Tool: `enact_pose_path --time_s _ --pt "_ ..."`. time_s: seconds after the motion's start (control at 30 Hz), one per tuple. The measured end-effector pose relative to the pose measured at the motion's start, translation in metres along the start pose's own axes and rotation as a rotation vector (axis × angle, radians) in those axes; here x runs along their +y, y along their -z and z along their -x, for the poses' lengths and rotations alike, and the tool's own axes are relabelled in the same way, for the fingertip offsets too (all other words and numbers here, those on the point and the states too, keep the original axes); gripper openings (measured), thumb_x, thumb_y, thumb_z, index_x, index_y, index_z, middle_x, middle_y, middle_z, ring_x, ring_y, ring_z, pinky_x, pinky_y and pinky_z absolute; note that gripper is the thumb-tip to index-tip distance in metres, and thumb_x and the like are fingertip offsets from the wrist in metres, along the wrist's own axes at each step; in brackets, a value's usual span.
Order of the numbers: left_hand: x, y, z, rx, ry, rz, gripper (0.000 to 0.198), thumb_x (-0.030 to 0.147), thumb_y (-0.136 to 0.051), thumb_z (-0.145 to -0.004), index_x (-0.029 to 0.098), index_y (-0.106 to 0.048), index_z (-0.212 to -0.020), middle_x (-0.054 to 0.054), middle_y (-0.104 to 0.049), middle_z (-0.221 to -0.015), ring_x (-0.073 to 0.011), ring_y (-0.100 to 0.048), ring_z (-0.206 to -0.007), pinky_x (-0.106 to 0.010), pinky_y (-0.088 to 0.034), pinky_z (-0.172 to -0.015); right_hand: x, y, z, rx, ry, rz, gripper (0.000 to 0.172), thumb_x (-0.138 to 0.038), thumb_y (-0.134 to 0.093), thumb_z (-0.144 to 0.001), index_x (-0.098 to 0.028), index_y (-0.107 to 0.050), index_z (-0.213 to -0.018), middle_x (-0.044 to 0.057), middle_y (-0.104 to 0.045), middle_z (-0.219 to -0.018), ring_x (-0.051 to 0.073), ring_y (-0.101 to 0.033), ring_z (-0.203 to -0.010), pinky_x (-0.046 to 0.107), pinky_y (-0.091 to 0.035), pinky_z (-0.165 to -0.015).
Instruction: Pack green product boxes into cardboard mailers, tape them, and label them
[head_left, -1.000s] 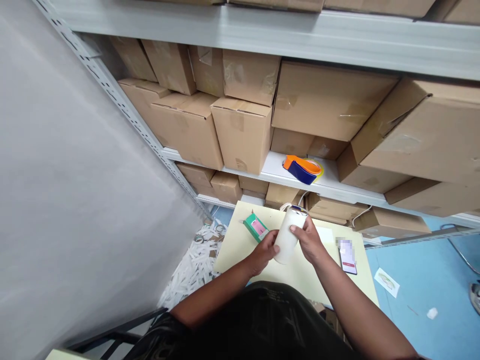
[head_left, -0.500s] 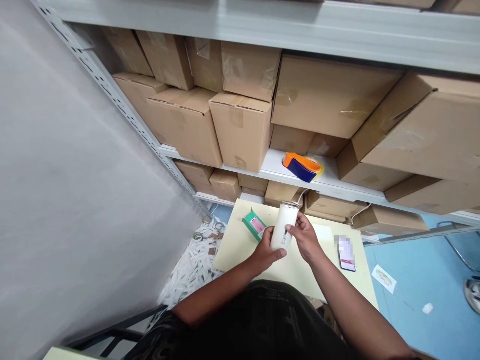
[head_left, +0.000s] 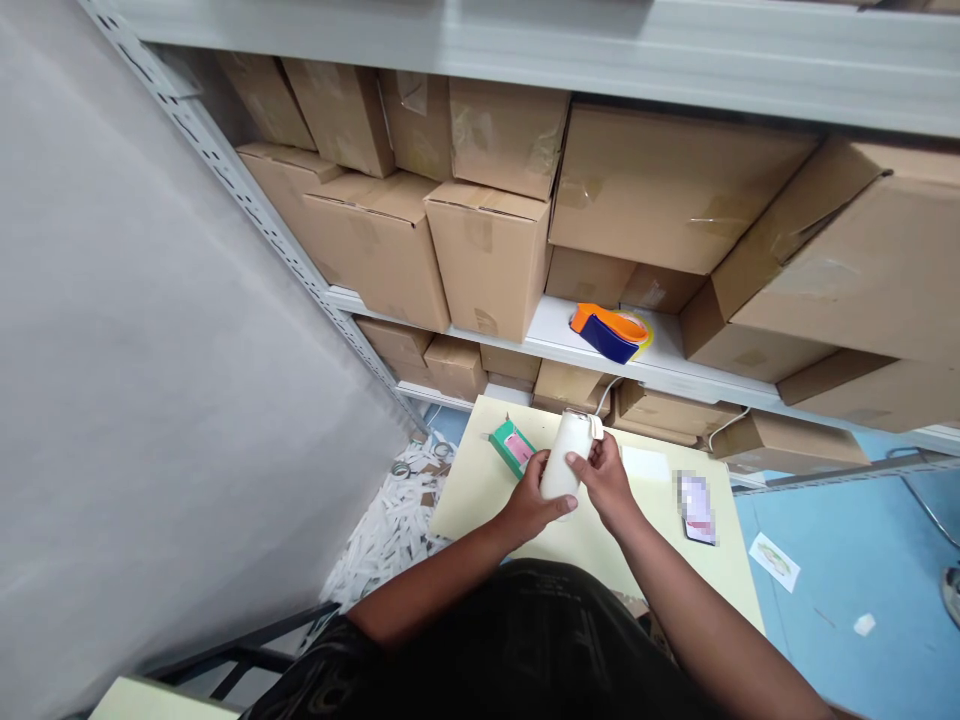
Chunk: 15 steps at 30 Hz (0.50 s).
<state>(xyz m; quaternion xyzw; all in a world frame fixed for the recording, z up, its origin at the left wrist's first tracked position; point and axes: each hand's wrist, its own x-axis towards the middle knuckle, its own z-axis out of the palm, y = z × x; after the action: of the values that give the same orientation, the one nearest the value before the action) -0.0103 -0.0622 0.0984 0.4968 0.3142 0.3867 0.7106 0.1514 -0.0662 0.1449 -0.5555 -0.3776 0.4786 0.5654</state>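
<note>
I hold a white tumbler (head_left: 565,462) above the table, tilted a little, with a thin metallic rim at its top. A pale strap or loop (head_left: 597,427) sticks out at its upper right side. Around the lower part wraps my left hand (head_left: 531,508), its thumb across the base. My right hand (head_left: 604,480) grips the right side, thumb pressed on the front and fingers partly hidden behind. Just left of the tumbler a green box with a pink panel (head_left: 513,447) lies on the pale yellow table (head_left: 469,490).
A phone (head_left: 697,508) and white paper (head_left: 645,464) lie on the table's right. An orange and blue tape dispenser (head_left: 606,333) sits on the shelf among cardboard boxes (head_left: 487,260). Shredded paper (head_left: 382,530) covers the floor at left; a card (head_left: 774,562) lies at right.
The tumbler has been turned about its length: the dark lettering has gone from view, and a plain side and the pale strap now show. Both hands keep their hold.
</note>
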Motion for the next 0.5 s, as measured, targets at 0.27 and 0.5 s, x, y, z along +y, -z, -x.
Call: enact_pose_path --time_s 0.27,0.5 --pt "-0.006 0.013 0.004 -0.092 0.074 -0.031 0.068 0.056 -0.075 -0.083 0.017 -0.059 -0.135 -0.01 -0.067 -0.122 -0.0295 -0.06 -0.111 -0.039 -0.047 -0.095 -0.006 0.009 -0.012 0.031 -0.155 0.015 0.075 -0.069 -0.072 -0.079 -0.03 -0.051 -0.14 0.008 -0.066 -0.129 0.027 -0.065 -0.106 0.039 -0.057 -0.082" --pt "-0.035 0.044 -0.019 -0.005 0.304 -0.16 0.057 0.065 -0.054 -0.093 0.013 -0.074 -0.102 -0.011 -0.074 -0.092 -0.0258 -0.068 -0.088 -0.036 -0.053 -0.079 0.009 0.019 -0.018 0.181 -0.247 0.04 0.062 -0.058 -0.08 -0.07 -0.023 -0.064 -0.118 0.002 -0.07 -0.091 0.021 -0.062 -0.073 0.032 -0.049 -0.062"
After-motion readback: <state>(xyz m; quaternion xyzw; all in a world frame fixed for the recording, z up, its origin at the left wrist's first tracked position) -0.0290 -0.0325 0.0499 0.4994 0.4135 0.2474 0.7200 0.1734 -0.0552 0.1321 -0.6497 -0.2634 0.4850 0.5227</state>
